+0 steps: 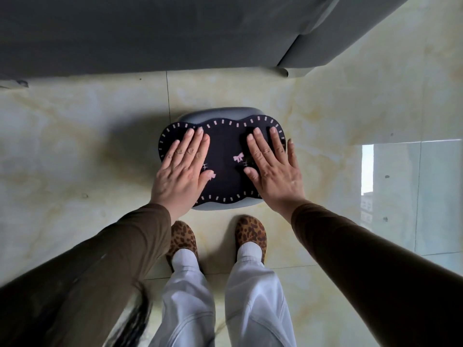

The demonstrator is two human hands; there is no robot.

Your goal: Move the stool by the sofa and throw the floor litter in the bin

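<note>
A low grey stool [220,112] with a dark scalloped cushion [225,146] on top stands on the tiled floor, a short way in front of the grey sofa [140,33]. My left hand [183,169] hovers flat over the cushion's left side, fingers together and extended. My right hand [273,166] is spread over its right side, fingers apart. Neither hand grips anything. I cannot tell whether the palms touch the cushion. No litter or bin is in view.
The sofa base runs across the top, with its right corner [288,68] jutting toward the floor. My feet in leopard-print slippers [250,234] stand just behind the stool. Glossy marble tiles [75,146] stretch left and right; a window reflection [367,171] shines at right.
</note>
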